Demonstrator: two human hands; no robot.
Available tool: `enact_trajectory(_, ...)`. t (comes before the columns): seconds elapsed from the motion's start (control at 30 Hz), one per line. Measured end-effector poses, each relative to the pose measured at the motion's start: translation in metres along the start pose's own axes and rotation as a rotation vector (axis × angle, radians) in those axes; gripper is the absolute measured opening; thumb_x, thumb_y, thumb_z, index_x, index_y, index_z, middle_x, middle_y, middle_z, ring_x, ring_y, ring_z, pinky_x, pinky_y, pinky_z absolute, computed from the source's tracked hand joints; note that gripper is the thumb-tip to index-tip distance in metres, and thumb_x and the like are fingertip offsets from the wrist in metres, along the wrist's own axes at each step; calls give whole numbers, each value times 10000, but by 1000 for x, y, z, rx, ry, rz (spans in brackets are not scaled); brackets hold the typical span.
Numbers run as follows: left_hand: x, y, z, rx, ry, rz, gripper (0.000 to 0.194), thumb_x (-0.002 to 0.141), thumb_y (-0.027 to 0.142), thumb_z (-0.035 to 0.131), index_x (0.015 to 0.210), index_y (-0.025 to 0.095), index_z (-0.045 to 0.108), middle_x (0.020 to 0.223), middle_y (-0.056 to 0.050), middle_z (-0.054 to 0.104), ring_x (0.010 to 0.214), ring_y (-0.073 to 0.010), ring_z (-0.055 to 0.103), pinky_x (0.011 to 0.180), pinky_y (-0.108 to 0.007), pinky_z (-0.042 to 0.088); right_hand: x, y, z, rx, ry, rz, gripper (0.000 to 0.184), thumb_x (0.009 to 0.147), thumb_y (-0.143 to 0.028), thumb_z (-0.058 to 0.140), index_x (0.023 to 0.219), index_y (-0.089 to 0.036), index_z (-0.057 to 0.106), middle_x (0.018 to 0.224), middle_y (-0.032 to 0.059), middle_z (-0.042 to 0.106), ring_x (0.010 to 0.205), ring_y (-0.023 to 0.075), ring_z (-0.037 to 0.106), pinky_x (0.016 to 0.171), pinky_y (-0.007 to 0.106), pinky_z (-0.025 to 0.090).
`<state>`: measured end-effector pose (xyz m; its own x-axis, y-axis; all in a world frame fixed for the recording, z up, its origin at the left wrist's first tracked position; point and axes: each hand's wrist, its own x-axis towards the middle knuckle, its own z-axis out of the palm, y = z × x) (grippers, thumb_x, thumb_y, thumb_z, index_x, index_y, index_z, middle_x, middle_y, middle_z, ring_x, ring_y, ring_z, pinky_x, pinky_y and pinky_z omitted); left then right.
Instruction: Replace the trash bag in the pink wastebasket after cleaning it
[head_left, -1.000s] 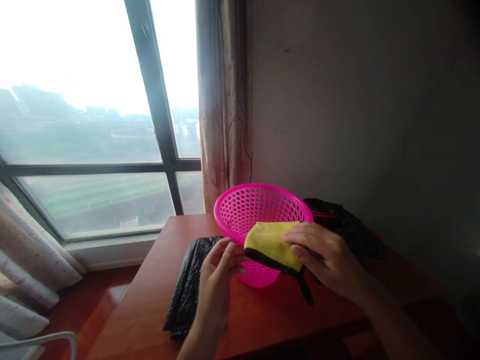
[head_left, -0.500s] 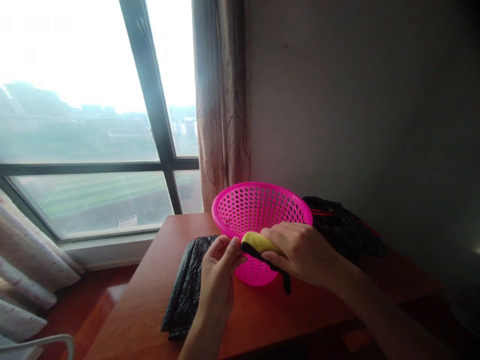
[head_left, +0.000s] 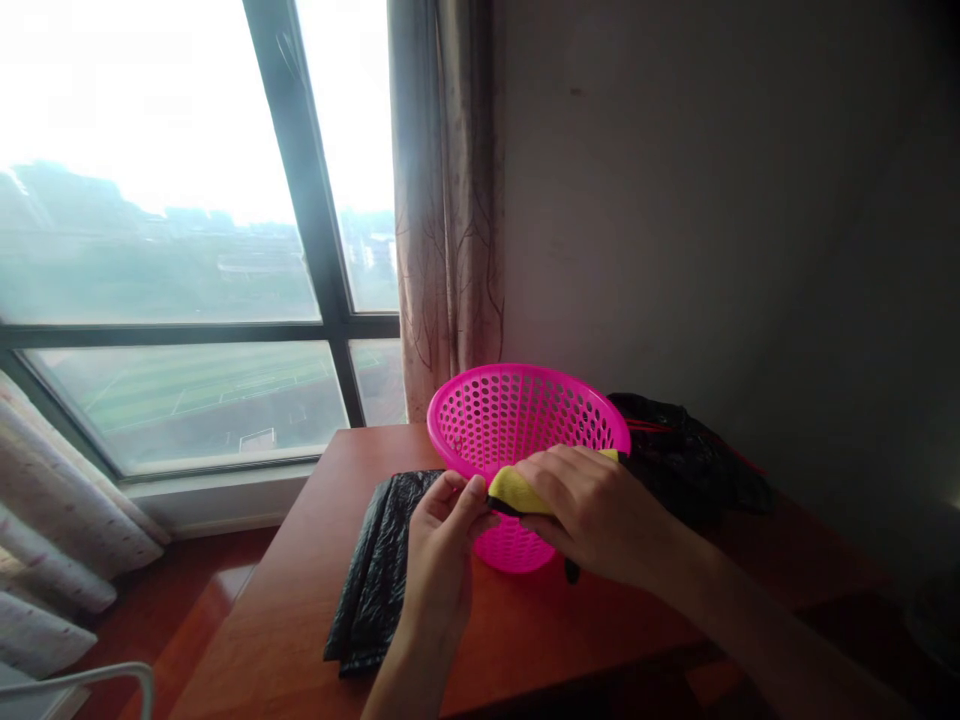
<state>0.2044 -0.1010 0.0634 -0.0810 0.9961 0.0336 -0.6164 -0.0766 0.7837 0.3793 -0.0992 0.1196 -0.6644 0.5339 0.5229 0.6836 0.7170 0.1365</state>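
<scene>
A bright pink perforated basket (head_left: 517, 410) stands on a reddish wooden table (head_left: 300, 600) near the wall. My right hand (head_left: 600, 510) is closed over a yellow cloth with black trim (head_left: 511, 488), pressing it against the basket's near rim. My left hand (head_left: 442, 545) pinches the left end of the same cloth with thumb and fingers. A black strap of the cloth hangs below my right hand. Most of the cloth is hidden under my right hand.
A folded black plastic bag (head_left: 375, 570) lies flat on the table left of the basket. Another crumpled black bag (head_left: 690, 460) sits right of the basket by the wall. A large window (head_left: 172, 250) and a curtain (head_left: 446, 200) are behind the table.
My right hand has slid left across the basket's rim and gathered the spread yellow cloth into a small bundle. My left hand stayed at the cloth's left end.
</scene>
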Motion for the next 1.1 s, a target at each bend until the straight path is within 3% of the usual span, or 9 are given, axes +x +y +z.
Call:
enact_trajectory(0.13, -1, 0, 0, -12, 0, 5, 271, 710, 288, 849, 820, 137, 653, 790, 0, 648, 668, -75, 590, 601, -158, 506, 2, 2, 6, -51, -17, 33, 351, 1009, -466, 463, 895, -158, 590, 756, 34, 631, 657, 177, 589, 605, 319, 372)
enact_trajectory(0.4, 7, 9, -7, -7, -64, 24, 209, 751, 274, 811, 769, 127, 664, 701, 0, 641, 592, -57, 543, 536, -138, 442, -1, 10, 9, -73, -7, -28, 422, 983, -541, 481, 837, -157, 578, 713, 22, 618, 624, 150, 580, 560, 301, 303)
enact_trajectory(0.53, 27, 26, -18, -61, -85, -24, 198, 725, 225, 801, 704, 116, 637, 627, -3, 611, 552, -58, 529, 481, -130, 413, -10, 20, 3, -39, -3, -79, 386, 988, -502, 502, 821, -161, 573, 725, 18, 618, 632, 141, 562, 578, 297, 311)
enact_trajectory(0.67, 57, 48, -29, -160, -50, -118, 166, 679, 145, 762, 679, 118, 599, 551, 38, 529, 437, -31, 402, 373, -122, 309, -15, 30, -3, 73, 10, -119, 346, 989, -451, 526, 786, -172, 553, 706, -3, 609, 611, 115, 542, 593, 281, 325)
enact_trajectory(0.8, 76, 55, -30, -95, -19, -155, 163, 706, 176, 727, 681, 129, 572, 523, 53, 476, 410, -31, 341, 360, -133, 267, -13, 31, 1, 81, 76, -136, 375, 987, -468, 518, 763, -170, 560, 672, -2, 601, 589, 111, 536, 582, 277, 320)
enact_trajectory(0.93, 67, 40, -31, 121, 47, 99, 213, 796, 333, 700, 765, 154, 590, 607, 41, 500, 486, -67, 417, 432, -159, 336, -8, 23, 10, 29, 111, -115, 422, 995, -491, 487, 734, -167, 560, 656, 5, 601, 572, 118, 528, 564, 297, 288)
enact_trajectory(1.03, 47, 27, -32, 473, 207, 551, 174, 871, 356, 635, 933, 194, 638, 876, -25, 617, 760, -150, 578, 658, -246, 474, -3, 14, 14, -15, 130, -84, 463, 999, -531, 450, 736, -168, 565, 636, 6, 597, 557, 122, 519, 548, 304, 261)
enact_trajectory(1.1, 33, 24, -31, 721, 202, 898, 129, 881, 294, 622, 974, 215, 663, 1034, -64, 626, 963, -215, 587, 836, -333, 469, -1, 7, 14, -49, 142, -69, 493, 1001, -557, 422, 734, -168, 565, 623, 8, 590, 550, 126, 517, 537, 309, 244)
